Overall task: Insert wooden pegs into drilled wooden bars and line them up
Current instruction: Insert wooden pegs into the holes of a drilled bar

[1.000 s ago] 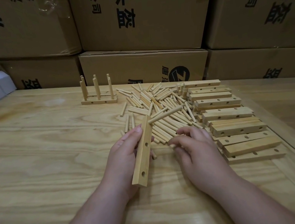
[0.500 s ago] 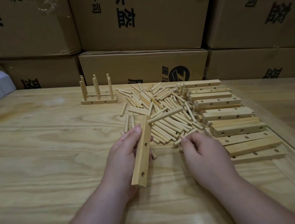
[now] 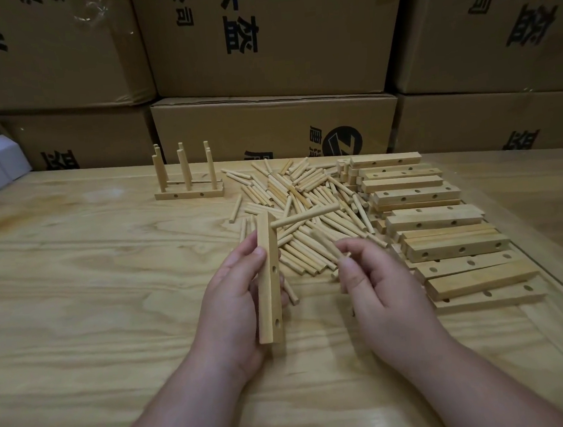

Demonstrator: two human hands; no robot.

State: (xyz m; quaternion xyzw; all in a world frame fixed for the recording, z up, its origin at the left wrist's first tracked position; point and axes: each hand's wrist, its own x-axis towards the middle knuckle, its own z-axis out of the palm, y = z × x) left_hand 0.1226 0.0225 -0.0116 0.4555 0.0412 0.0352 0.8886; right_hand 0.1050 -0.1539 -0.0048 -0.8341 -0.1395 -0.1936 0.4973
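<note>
Left hand (image 3: 236, 297) grips a drilled wooden bar (image 3: 269, 281) on end, one peg (image 3: 305, 215) jutting sideways from its top hole. Right hand (image 3: 375, 286), just beside it, pinches a loose peg (image 3: 324, 243) at the fingertips, lifted over the peg pile (image 3: 306, 204). Stacked bars (image 3: 443, 227) crowd the right; bare table (image 3: 94, 295) lies open to the left. Two pegged bars (image 3: 188, 183) stand farther back.

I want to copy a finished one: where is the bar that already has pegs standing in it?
In the head view, the pegged bar stands at the table's far left-centre, just left of the loose peg pile, in front of the cardboard boxes.
</note>
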